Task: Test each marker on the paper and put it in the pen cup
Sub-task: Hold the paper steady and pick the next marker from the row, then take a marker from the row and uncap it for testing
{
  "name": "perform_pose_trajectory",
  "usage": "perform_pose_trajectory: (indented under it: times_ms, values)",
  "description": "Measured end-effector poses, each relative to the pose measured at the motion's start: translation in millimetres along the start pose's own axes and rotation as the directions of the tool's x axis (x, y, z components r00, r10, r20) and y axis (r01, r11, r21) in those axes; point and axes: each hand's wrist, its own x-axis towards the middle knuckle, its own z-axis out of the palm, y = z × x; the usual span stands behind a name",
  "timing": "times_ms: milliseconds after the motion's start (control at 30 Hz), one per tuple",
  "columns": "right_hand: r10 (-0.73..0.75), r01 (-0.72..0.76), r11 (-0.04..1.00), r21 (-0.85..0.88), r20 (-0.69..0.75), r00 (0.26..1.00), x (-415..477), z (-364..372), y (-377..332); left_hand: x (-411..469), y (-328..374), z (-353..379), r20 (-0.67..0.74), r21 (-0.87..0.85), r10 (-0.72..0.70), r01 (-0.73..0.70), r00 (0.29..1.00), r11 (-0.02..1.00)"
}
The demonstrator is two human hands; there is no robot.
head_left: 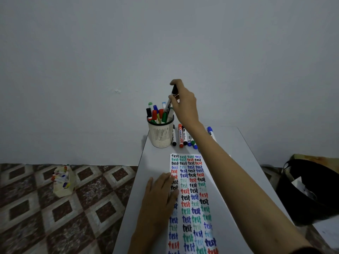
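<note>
Right grip (183, 103) is pinching a marker (168, 105) over the crowded cup (161, 136), left grip (159, 197) spread on paper (194, 198), several markers (181, 136) waiting.

Grey table (233, 143) against pale wall (91, 52). Patterned tile floor (36, 217) on the left, with a small box (63, 189) of coloured pens (60, 176) on it. Black bin (297, 213) right of table, paper scraps (300, 186) inside.

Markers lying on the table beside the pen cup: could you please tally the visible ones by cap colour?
black markers: 2
red marker: 1
blue markers: 3
green marker: 1
Total: 7 visible
</note>
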Motion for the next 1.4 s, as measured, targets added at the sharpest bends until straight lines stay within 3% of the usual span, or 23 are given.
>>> perform_pose_trajectory:
  times_ms: [100, 267, 333, 433, 600, 733, 800, 833, 867, 933, 1000, 1067, 1133, 1233, 1300, 1400]
  values:
    - [-0.007, 0.007, 1.000, 0.004, 0.015, 1.000, 8, 1, 0, 0, 2, -1, -0.010, -0.011, -0.002, 0.002, 1.000, 1.000]
    - [-0.015, 0.031, 0.994, 0.106, -0.149, 0.989, 8, -1, -2, 0, 1, -1, -0.015, -0.025, 0.000, 0.000, 1.000, 1.000]
    - [0.002, 0.002, 0.997, 0.074, -0.053, 0.999, 2, 3, 3, -1, 0, 0, -0.018, -0.032, 0.010, -0.011, 1.000, 0.999]
    - [0.078, -0.037, 0.981, -0.192, 0.213, 0.974, -6, 14, 14, 0, -1, 2, -0.024, -0.028, 0.011, -0.012, 1.000, 1.000]
    - [0.064, 0.170, 0.845, -0.508, 0.411, 0.910, -21, 28, 29, 0, 0, 2, -0.028, -0.031, 0.011, -0.012, 1.000, 0.999]
    - [-0.007, 0.139, 0.895, -0.424, 0.300, 0.954, -23, 14, 33, 0, -2, 3, -0.036, -0.039, 0.018, -0.020, 0.999, 0.999]
    - [0.059, -0.005, 0.923, -0.384, 0.128, 0.990, -28, -2, 46, 0, -2, 2, -0.039, -0.042, 0.022, -0.023, 0.999, 0.999]
    - [0.164, -0.137, 0.919, -0.370, 0.043, 0.986, -33, -12, 55, -1, -2, 2, -0.042, -0.046, 0.023, -0.025, 0.999, 0.999]
    - [0.303, -0.291, 0.886, -0.362, -0.024, 0.953, -39, -22, 67, -1, -1, 2, -0.044, -0.050, 0.023, -0.025, 0.999, 0.998]
    - [0.572, -0.552, 0.733, -0.399, -0.079, 0.817, -57, -41, 94, -1, -1, 2, -0.053, -0.054, 0.024, -0.027, 0.998, 0.998]
    - [0.737, -0.652, 0.561, -0.510, -0.050, 0.674, -79, -55, 118, -1, 0, 2, -0.069, -0.066, 0.024, -0.029, 0.997, 0.997]
    - [0.808, -0.661, 0.500, -0.559, 0.025, 0.589, -98, -62, 131, -1, 0, 1, -0.080, -0.072, 0.026, -0.032, 0.996, 0.997]
    - [0.797, -0.675, 0.535, -0.508, 0.040, 0.602, -112, -66, 138, -1, -1, 1, -0.076, -0.069, 0.030, -0.036, 0.997, 0.997]
    - [0.710, -0.703, 0.627, -0.335, -0.126, 0.693, -124, -74, 133, -1, -1, 1, -0.078, -0.069, 0.037, -0.042, 0.996, 0.997]
    - [0.621, -0.654, 0.756, -0.027, -0.284, 0.730, -123, -82, 113, -1, -1, 2, -0.078, -0.080, 0.033, -0.039, 0.996, 0.996]
    - [0.526, -0.402, 0.846, 0.350, -0.433, 0.732, -119, -97, 69, -2, 0, 2, -0.096, -0.132, 0.025, -0.037, 0.995, 0.991]
